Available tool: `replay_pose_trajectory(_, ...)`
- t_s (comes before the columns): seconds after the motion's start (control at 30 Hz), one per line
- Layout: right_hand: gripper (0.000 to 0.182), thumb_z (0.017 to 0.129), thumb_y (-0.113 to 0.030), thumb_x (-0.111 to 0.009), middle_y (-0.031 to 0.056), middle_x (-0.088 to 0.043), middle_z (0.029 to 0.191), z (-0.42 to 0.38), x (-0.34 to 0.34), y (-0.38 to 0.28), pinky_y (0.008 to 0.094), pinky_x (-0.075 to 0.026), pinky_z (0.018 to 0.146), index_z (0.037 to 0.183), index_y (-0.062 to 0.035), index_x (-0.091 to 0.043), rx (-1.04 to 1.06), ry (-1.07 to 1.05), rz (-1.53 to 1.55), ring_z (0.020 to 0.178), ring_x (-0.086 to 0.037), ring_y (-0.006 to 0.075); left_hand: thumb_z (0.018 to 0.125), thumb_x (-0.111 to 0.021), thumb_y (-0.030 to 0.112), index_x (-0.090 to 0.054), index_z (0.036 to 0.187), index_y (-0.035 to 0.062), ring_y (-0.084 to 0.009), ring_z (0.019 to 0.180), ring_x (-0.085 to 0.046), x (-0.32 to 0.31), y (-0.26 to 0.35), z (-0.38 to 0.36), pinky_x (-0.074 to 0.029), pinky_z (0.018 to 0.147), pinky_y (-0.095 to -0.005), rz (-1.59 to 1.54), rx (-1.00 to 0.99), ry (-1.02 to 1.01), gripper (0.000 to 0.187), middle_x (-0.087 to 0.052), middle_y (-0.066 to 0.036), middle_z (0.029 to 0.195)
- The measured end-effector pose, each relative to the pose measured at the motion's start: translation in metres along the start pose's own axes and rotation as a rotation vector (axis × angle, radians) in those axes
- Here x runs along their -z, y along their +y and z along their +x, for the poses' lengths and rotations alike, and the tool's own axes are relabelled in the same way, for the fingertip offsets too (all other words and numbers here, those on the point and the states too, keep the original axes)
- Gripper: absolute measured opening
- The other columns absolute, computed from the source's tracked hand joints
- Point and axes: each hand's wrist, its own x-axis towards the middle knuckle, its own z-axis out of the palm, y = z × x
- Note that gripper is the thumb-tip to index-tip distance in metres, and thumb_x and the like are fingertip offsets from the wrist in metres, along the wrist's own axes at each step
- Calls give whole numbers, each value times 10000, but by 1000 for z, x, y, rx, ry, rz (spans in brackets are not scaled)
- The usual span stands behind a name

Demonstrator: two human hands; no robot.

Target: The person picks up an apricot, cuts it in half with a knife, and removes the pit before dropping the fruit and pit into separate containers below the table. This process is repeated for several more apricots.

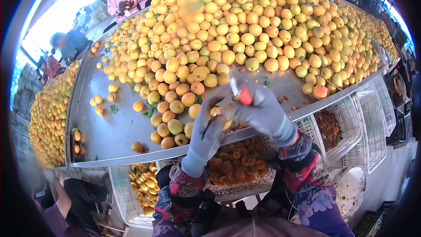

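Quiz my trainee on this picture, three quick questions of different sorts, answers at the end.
1. Which hand grips the small red-handled knife?
2. True or false: round yellow-orange fruit lies heaped on a silvery metal table.
3. Fill the gap: the white plastic crate, lower middle of the picture, holds ____.

Key:
1. The right hand, in a grey glove.
2. True.
3. Cut orange-brown fruit pieces.

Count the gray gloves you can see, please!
2: one gray glove covers the left hand, another gray glove the right hand. More may be hidden elsewhere.
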Motion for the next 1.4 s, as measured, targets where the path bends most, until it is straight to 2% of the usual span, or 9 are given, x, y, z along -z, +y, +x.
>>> replay_pose_trajectory(0.07,274,842,-260,-668,26,-588,690,-4,-7,-6,262,-472,556,1007,-62,-577,50,-22,-167,597,-577,93,930,-456,136,-376,1315,33,-30,549,-367,1,2,0,-279,487,-162,62,-2,-1,407,-494,21,804)
replay_pose_trajectory(0.17,251,810,-212,-688,30,-573,642,-1,-7,8,258,-459,529,959,-43,-577,244,43,-435,589,-575,73,904,-510,51,-360,1307,-3,-63,806,-496,4,3,-4,-420,689,-182,267,-52,-28,433,-522,-45,1033)
replay_pose_trajectory(0.27,220,824,-182,-659,38,-564,572,5,1,8,245,-435,463,930,-8,-575,-203,309,35,520,-575,83,875,-503,-9,-348,1310,-13,-108,928,-522,2,4,-7,-440,798,-221,432,-241,-75,461,-539,-68,1045)
replay_pose_trajectory(0.43,222,832,-172,-662,31,-562,600,4,-1,6,226,-394,439,942,1,-575,32,296,-172,479,-506,63,863,-515,-11,-406,1268,-18,-100,927,-515,11,-5,0,-436,808,-217,277,-160,-17,420,-541,-61,1039)
replay_pose_trajectory(0.53,225,829,-179,-667,36,-576,642,-5,-4,-8,243,-419,467,954,-15,-577,-46,194,86,515,-546,85,861,-523,-9,-454,1223,-27,-93,929,-509,10,-4,1,-434,813,-217,247,-137,13,369,-544,-53,1043)
replay_pose_trajectory(0.7,226,743,-181,-684,74,-553,686,-6,-2,-6,341,-455,511,896,-58,-571,413,99,-812,572,-590,238,857,-525,-26,-476,1209,-36,-89,939,-510,10,-3,-3,-437,820,-225,81,-88,-12,356,-555,-49,1062)
replay_pose_trajectory(0.8,227,706,-186,-673,92,-554,714,-6,0,-2,380,-459,518,869,-76,-559,428,84,-896,596,-580,299,850,-515,-50,-462,1236,-41,-91,946,-521,8,-8,-1,-439,826,-233,126,-105,-14,390,-564,-58,1073)
replay_pose_trajectory(1.33,255,757,-234,-640,112,-558,707,-13,-17,10,384,-459,500,911,-62,-533,302,170,-1033,568,-582,298,810,-502,-56,-495,1197,-44,-236,756,-623,9,-18,3,-486,696,-291,612,-299,15,387,-619,-159,918)
replay_pose_trajectory(1.4,247,774,-226,-627,117,-557,665,-13,-20,14,392,-458,495,908,-45,-526,230,276,-966,556,-581,305,814,-472,-101,-490,1201,-58,-73,692,-544,7,-20,5,-432,592,-203,659,-489,59,390,-612,-52,859)
